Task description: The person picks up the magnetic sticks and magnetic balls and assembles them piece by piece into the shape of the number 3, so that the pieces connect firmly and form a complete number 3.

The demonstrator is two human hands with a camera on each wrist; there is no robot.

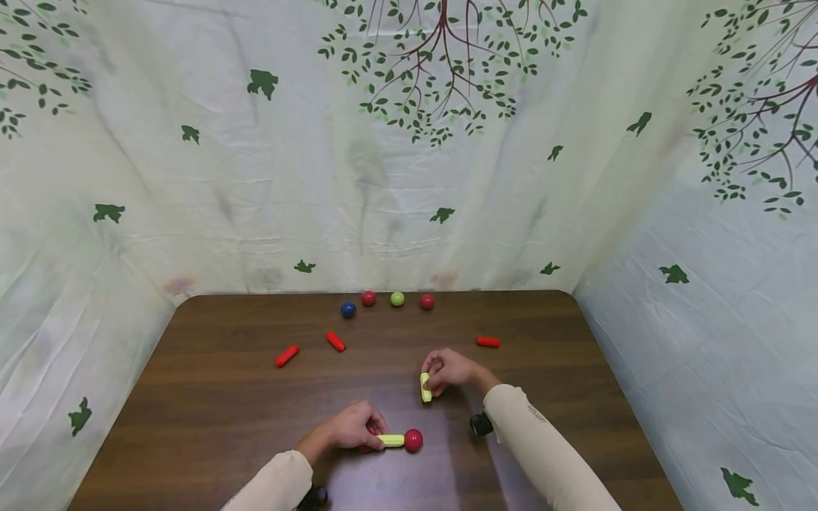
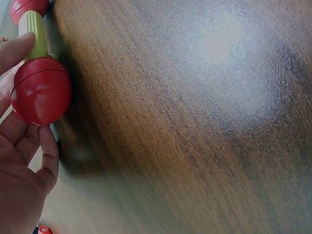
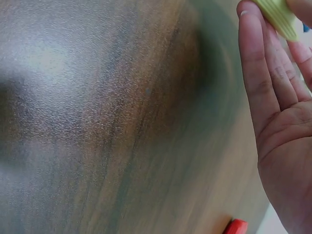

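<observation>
My left hand [image 1: 353,427] holds a joined piece low over the front of the table: a yellow-green ridged stick [image 1: 392,441] with a red ball [image 1: 413,440] at its right end. A second red ball [image 2: 41,92] sits at the other end, seen whole in the left wrist view, with the thumb along the stick and fingertips touching the ball. Farther back and to the right, my right hand [image 1: 452,370] pinches another yellow-green stick [image 1: 425,388] between thumb and fingers. Only the tip of that stick [image 3: 279,17] shows in the right wrist view.
On the brown table [image 1: 224,411], a blue ball [image 1: 348,310], a red ball [image 1: 368,298], a green ball [image 1: 397,299] and another red ball [image 1: 427,301] line the back edge. Red sticks lie at left [image 1: 287,355], centre-left [image 1: 335,341] and right [image 1: 488,342].
</observation>
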